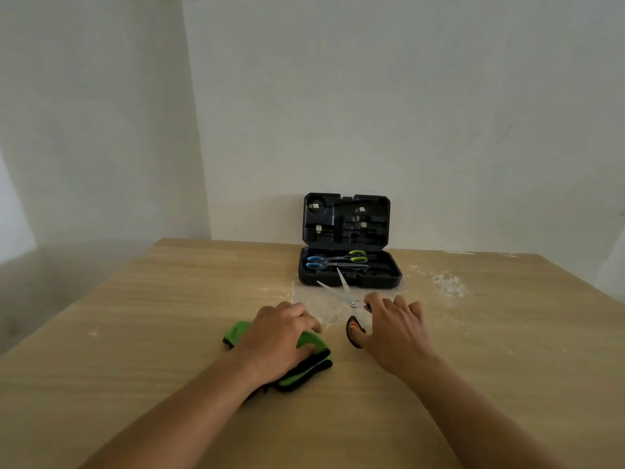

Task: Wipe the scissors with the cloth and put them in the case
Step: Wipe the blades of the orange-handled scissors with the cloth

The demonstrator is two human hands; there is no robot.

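Note:
A pair of scissors (345,292) with black and orange handles lies on the table with its blades spread apart, tips pointing at the case. My right hand (395,328) is on its handles, thumb through the near loop. My left hand (280,336) presses on a folded green cloth (313,362) with black edging, left of the scissors. An open black plastic case (350,275) stands at the back against the wall, lid upright. Inside lie two more scissors, one with blue handles (316,262) and one with yellow-green handles (356,255).
The wooden table (169,316) has white powdery smears in front of the case and to its right (448,284). A white wall rises right behind the case. The table's left edge drops off to a grey floor.

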